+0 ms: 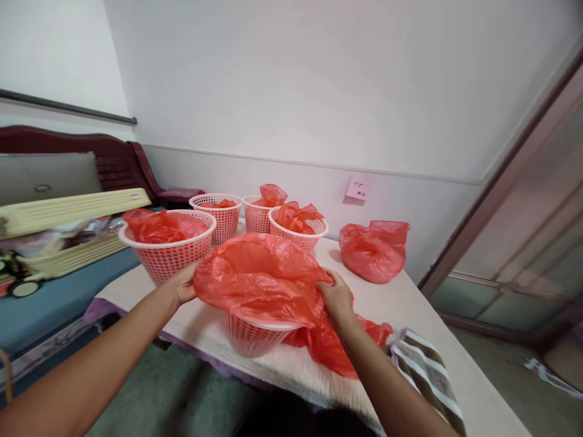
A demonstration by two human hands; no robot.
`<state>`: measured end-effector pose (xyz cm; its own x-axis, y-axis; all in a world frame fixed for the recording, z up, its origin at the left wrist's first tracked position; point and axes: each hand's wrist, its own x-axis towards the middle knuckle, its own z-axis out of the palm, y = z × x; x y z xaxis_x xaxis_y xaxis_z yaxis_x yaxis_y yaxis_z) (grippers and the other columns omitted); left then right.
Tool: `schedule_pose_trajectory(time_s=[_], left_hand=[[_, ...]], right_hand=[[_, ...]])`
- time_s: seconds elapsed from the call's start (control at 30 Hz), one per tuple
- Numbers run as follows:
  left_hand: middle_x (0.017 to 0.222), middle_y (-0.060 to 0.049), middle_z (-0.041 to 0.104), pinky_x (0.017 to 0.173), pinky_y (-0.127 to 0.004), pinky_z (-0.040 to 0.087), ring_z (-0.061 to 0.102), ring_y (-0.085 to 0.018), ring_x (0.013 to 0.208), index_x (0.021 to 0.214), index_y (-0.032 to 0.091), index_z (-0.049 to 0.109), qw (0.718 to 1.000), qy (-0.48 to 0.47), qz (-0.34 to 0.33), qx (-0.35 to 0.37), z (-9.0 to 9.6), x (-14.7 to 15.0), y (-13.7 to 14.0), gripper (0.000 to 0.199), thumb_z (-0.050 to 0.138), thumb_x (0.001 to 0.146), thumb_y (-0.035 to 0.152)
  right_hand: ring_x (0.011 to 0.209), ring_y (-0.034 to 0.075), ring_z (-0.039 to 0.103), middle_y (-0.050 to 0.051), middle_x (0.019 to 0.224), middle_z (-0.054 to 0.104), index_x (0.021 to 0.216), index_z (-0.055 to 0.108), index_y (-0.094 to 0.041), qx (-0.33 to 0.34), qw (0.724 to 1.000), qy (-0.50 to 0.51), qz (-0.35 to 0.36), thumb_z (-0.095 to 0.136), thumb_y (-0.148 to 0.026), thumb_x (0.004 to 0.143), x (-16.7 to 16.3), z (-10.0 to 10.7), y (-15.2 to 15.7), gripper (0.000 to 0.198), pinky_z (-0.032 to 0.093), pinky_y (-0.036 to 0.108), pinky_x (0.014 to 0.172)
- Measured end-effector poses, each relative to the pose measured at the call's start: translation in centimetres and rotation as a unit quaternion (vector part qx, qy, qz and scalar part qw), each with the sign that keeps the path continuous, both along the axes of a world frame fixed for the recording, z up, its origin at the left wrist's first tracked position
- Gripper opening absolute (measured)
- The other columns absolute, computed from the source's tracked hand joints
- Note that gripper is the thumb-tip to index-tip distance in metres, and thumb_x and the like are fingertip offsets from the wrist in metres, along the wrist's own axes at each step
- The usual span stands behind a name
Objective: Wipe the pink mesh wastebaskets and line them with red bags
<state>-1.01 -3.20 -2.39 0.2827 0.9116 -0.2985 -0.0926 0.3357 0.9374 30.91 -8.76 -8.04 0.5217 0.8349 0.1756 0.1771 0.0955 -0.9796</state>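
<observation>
Near the table's front edge stands a pink perforated basket (255, 335), with a red plastic bag (266, 291) spread over its mouth and folded down around the rim. My left hand (184, 285) grips the bag's edge on the left side, fingers partly hidden behind the film. On the right side my right hand (337, 295) is closed on the bag's edge, thumb on top. Below my right forearm lies a crumpled loose red bag (332, 349). The bottom of the lined basket is hidden by the bag.
Left stands a bag-lined basket (175, 258); more lined baskets (221, 224) stand behind. A bunched red bag (376, 258) sits at the back right, a striped towel (426, 370) at the right front. A wooden bench (68, 145) is left of the table (405, 303).
</observation>
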Motion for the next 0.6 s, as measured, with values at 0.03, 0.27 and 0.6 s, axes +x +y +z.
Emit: schedule_pose_trajectory(time_s=[0.03, 0.27, 0.6], left_hand=[[0.085, -0.009, 0.075, 0.056, -0.040, 0.060, 0.072, -0.030, 0.073, 0.102, 0.025, 0.066, 1.000, -0.012, 0.004, 0.003, -0.1, 0.2, 0.2, 0.035, 0.072, 0.070, 0.039], [0.088, -0.004, 0.074, 0.066, -0.033, 0.061, 0.072, -0.022, 0.080, 0.108, 0.024, 0.060, 0.992, -0.101, 0.069, 0.033, -0.9, -1.7, -0.9, 0.024, 0.047, 0.089, 0.030], [0.088, -0.005, 0.074, 0.061, -0.026, 0.062, 0.070, -0.014, 0.068, 0.097, 0.015, 0.068, 0.972, -0.198, 0.123, 0.027, -0.8, -2.8, -7.4, 0.022, 0.061, 0.082, 0.001]], right_hand=[[0.063, 0.021, 0.064, 0.004, 0.078, 0.071, 0.111, 0.066, -0.016, -0.004, 1.000, 0.004, 0.008, 0.051, -0.026, 0.062, -0.2, 0.2, 0.3, 0.052, 0.049, 0.030, 0.058], [0.064, 0.020, 0.064, 0.003, 0.079, 0.070, 0.108, 0.065, -0.018, -0.009, 1.000, -0.013, 0.024, 0.055, -0.028, 0.063, -0.9, 1.0, 0.7, 0.047, 0.049, 0.029, 0.059], [0.075, 0.021, 0.066, 0.004, 0.093, 0.072, 0.106, 0.064, -0.020, 0.034, 0.997, 0.065, 0.039, 0.066, -0.029, 0.065, -1.7, 0.2, 1.1, 0.042, 0.052, 0.030, 0.066]])
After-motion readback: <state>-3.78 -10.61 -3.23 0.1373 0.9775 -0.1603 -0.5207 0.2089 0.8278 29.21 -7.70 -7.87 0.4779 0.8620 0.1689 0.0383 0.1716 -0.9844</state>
